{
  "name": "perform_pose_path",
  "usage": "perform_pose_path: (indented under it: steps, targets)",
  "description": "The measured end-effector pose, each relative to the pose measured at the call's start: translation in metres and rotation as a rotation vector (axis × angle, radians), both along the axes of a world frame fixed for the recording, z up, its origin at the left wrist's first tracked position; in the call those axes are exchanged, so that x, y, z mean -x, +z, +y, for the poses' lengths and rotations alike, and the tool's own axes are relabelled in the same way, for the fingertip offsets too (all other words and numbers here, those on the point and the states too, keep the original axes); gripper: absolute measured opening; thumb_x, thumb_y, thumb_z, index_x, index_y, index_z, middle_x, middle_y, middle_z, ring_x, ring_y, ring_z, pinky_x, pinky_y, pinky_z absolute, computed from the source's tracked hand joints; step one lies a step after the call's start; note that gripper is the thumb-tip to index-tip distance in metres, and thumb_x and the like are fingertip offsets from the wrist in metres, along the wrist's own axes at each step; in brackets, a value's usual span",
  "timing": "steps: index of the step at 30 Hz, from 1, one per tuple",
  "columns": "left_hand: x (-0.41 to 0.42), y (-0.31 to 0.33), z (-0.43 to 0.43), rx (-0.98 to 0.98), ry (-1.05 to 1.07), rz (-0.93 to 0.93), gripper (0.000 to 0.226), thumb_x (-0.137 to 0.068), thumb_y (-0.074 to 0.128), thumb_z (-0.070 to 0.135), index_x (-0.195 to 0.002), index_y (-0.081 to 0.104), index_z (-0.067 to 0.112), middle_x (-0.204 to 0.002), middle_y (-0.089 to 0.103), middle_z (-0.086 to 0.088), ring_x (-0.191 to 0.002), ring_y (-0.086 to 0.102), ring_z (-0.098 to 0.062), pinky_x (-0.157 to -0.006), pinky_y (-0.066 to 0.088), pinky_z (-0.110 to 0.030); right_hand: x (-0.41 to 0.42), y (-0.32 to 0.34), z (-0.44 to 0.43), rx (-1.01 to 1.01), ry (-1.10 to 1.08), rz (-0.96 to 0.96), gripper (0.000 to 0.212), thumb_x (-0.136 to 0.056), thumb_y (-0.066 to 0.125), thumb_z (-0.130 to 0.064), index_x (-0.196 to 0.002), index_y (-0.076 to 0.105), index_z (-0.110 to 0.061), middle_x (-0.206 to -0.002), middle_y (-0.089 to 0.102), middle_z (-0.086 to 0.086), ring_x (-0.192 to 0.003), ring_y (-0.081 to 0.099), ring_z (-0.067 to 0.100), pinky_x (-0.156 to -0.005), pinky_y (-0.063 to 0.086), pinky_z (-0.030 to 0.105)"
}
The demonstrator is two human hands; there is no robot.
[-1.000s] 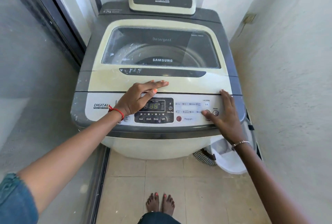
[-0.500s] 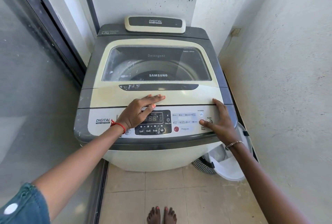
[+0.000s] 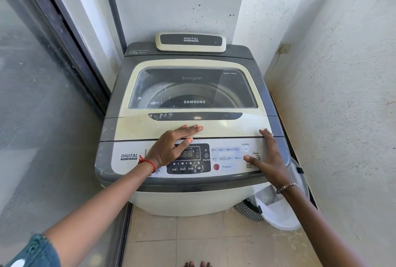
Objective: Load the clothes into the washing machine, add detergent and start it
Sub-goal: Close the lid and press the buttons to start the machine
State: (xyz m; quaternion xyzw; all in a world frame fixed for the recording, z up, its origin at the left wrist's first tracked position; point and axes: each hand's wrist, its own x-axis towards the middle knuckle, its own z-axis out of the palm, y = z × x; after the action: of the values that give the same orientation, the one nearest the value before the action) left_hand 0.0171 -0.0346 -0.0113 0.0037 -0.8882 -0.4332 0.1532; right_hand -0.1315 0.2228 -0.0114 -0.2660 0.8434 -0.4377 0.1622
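A cream and grey top-loading washing machine (image 3: 137,125) stands in the corner with its glass lid (image 3: 192,89) shut. Through the glass I see the drum; I cannot make out any clothes inside. My left hand (image 3: 171,149) lies flat across the lid's front edge and the control panel (image 3: 227,159), fingers spread. My right hand (image 3: 267,157) rests open on the panel's right end, its thumb on the start/pause button by the power button. The digital display is lit.
A white laundry basket (image 3: 280,213) and a ribbed drain hose (image 3: 246,211) sit on the tiled floor at the machine's right front. A glass sliding door (image 3: 38,117) runs along the left, a rough white wall (image 3: 342,117) along the right. A grey-and-orange pole (image 3: 113,9) leans behind.
The view has pulled back and tilted up, showing more wall and the pole. Both hands keep their places on the panel.
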Motion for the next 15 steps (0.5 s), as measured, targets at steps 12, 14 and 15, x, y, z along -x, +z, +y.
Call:
perform_pose_path:
  steps: [12, 14, 15]
  targets:
    - [0.001, -0.003, -0.001, 0.109, 0.015, -0.018, 0.047, -0.091, 0.038, 0.031, -0.136, 0.045, 0.019, -0.137, 0.048, 0.008, -0.131, 0.04, -0.001, -0.115, 0.022, -0.021, 0.0, -0.005, -0.009, -0.266, 0.081, 0.1, 0.127, -0.04, 0.049, -0.082, -0.147, 0.005, -0.03, -0.156, -0.01, -0.006, -0.142, -0.014, 0.011, -0.113, -0.01, 0.037]
    - [0.002, -0.002, -0.002, 0.156, 0.006, -0.046, 0.048, -0.091, 0.037, 0.033, -0.136, 0.045, 0.019, -0.137, 0.046, 0.009, -0.131, 0.039, -0.001, -0.115, 0.02, -0.018, 0.0, -0.003, -0.01, -0.3, 0.097, 0.097, 0.129, -0.038, 0.048, -0.083, -0.147, 0.001, -0.03, -0.156, -0.015, -0.006, -0.141, -0.018, 0.012, -0.113, -0.011, 0.038]
    - [0.003, 0.0, -0.002, 0.177, -0.003, -0.062, 0.049, -0.09, 0.036, 0.033, -0.136, 0.045, 0.019, -0.138, 0.044, 0.01, -0.132, 0.037, 0.0, -0.114, 0.018, -0.016, 0.0, -0.001, -0.01, -0.316, 0.107, 0.096, 0.131, -0.038, 0.047, -0.084, -0.147, -0.001, -0.03, -0.155, -0.017, -0.006, -0.141, -0.02, 0.013, -0.113, -0.011, 0.038]
